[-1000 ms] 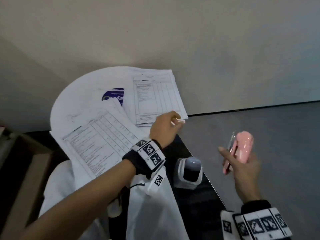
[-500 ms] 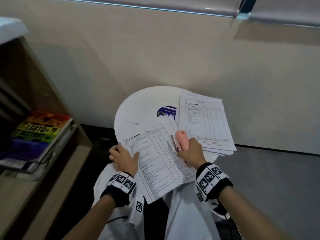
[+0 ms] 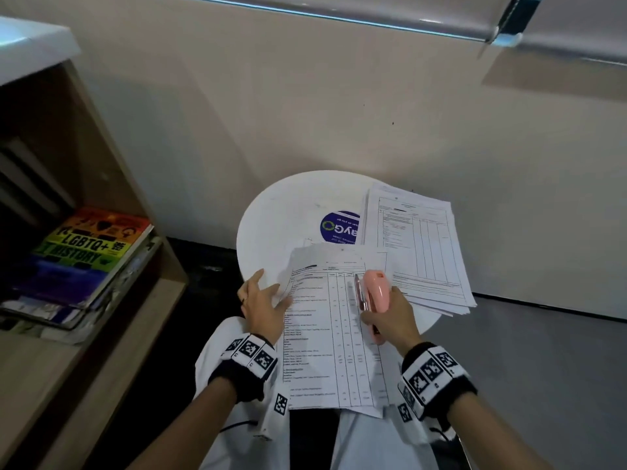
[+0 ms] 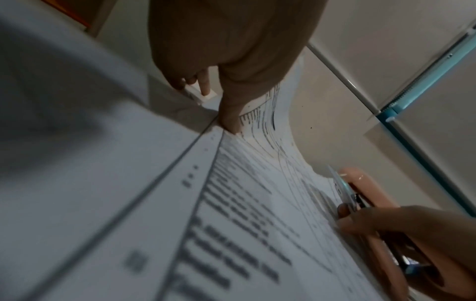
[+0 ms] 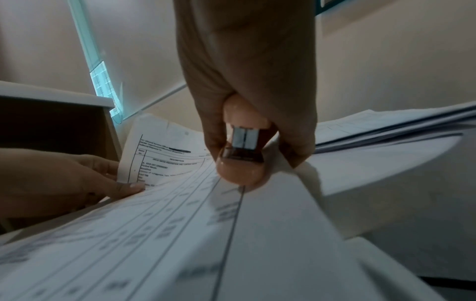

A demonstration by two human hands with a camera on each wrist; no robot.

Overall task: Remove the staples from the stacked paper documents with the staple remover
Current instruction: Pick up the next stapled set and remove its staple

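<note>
A printed document (image 3: 322,334) lies half on the round white table (image 3: 281,212) and half over my lap. My left hand (image 3: 261,300) pinches its upper left edge, thumb on top (image 4: 229,120), fingers underneath. My right hand (image 3: 390,320) grips the pink staple remover (image 3: 375,290) and rests it on the document's right side, its metal nose (image 5: 243,140) pointing away from me. A second stack of stapled papers (image 3: 420,252) lies on the table's right half. No staple is visible in any view.
A wooden shelf unit (image 3: 112,334) stands at the left, with a pile of books (image 3: 88,252) on it. A beige wall (image 3: 339,113) runs just behind the table. A blue round sticker (image 3: 339,227) marks the tabletop. Grey floor (image 3: 543,368) lies to the right.
My left hand left the far stack and took the near document's left edge. My right hand came in from the right with the staple remover onto that document, which has turned straighter.
</note>
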